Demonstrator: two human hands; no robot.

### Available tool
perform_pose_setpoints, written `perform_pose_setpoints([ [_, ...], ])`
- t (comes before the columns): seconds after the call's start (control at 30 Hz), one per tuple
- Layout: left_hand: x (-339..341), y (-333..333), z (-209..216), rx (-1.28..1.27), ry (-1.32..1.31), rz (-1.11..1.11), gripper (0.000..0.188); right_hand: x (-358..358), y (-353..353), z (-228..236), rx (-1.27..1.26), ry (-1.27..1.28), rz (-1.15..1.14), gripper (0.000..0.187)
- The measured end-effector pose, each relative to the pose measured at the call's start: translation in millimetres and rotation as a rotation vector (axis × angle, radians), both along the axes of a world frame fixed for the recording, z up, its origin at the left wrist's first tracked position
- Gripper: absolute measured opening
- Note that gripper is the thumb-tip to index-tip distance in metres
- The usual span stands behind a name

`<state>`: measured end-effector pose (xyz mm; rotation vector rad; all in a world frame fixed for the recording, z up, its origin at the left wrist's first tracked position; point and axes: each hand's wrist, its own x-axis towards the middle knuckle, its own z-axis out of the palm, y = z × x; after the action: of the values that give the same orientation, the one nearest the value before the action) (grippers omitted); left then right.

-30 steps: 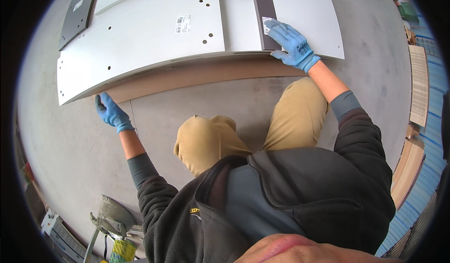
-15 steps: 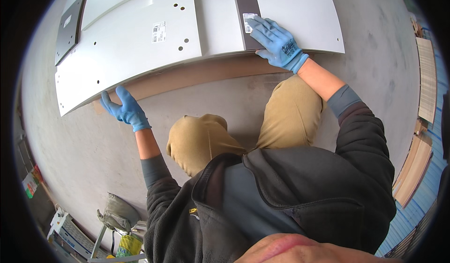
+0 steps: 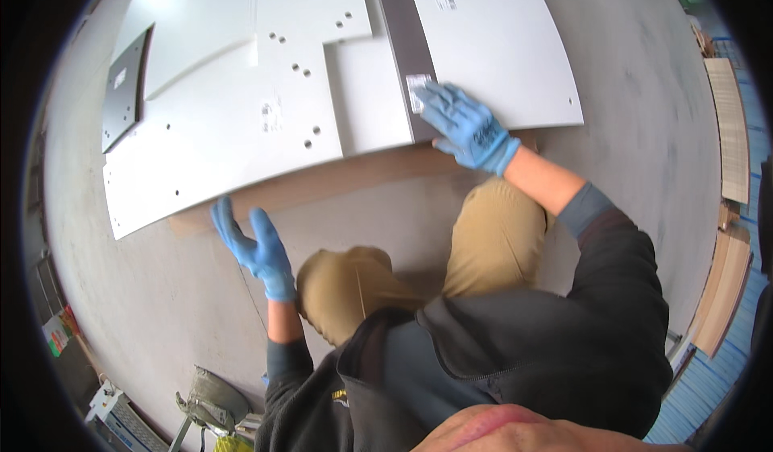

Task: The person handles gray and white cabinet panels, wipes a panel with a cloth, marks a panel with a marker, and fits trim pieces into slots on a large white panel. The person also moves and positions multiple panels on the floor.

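Note:
A stack of flat white panels (image 3: 217, 142) lies in front of me, with round holes and printed labels on it. My right hand (image 3: 467, 130), in a blue work glove, rests with fingers stretched out on the lower end of a dark grey strip (image 3: 396, 37), partly over its white label. My left hand (image 3: 256, 243), gloved the same way, is at the panels' near edge with thumb and fingers apart, gripping nothing. Whether its fingertips touch the edge, I cannot tell. Brown cardboard (image 3: 322, 180) shows beneath that edge.
A small dark plate (image 3: 127, 90) lies on the panels at far left. My knees (image 3: 346, 283) are close to the near edge. Wooden boards (image 3: 729, 130) line the right side. A grey bag-like container (image 3: 213, 400) stands at lower left on the grey floor (image 3: 137, 307).
The panels sit lower in the picture as the view has tilted. My left hand has shifted right along the near edge, its fingers more stretched. The right hand stays by the strip's label.

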<state>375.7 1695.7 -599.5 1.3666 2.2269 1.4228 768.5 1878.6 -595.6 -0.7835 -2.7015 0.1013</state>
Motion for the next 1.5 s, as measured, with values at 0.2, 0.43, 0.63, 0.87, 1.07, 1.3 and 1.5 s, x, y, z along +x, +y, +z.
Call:
perform_pose_setpoints([
  [0.2, 52, -35, 78, -0.169, 0.083, -0.442, 0.065, -3, 1, 11, -0.054, -0.018, 0.002, 0.067],
  [0.43, 58, -54, 119, -0.395, 0.361, -0.745, 0.069, -2, -14, 54, -0.192, 0.057, -0.072, 0.069],
  [0.63, 47, -59, 148, -0.496, 0.255, -0.776, 0.056, 24, -93, 149, -0.545, 0.094, 0.074, 0.057],
  [0.87, 49, -71, 170, -0.675, 0.126, -0.836, 0.057, 36, -124, 157, -0.887, -0.17, -0.175, 0.048],
  [1.07, 36, -112, 200, -0.687, 0.088, -0.789, 0.049, 50, -160, 174, -0.922, -0.41, -0.232, 0.042],
  [1.3, 17, -203, 294, -0.813, 0.227, -0.461, 0.046, -56, -212, 281, -1.111, -0.82, -0.324, 0.051],
  [1.5, -49, -315, 414, -0.928, -0.003, -0.167, 0.038, -214, -213, 395, -1.13, -0.703, -0.127, 0.056],
])
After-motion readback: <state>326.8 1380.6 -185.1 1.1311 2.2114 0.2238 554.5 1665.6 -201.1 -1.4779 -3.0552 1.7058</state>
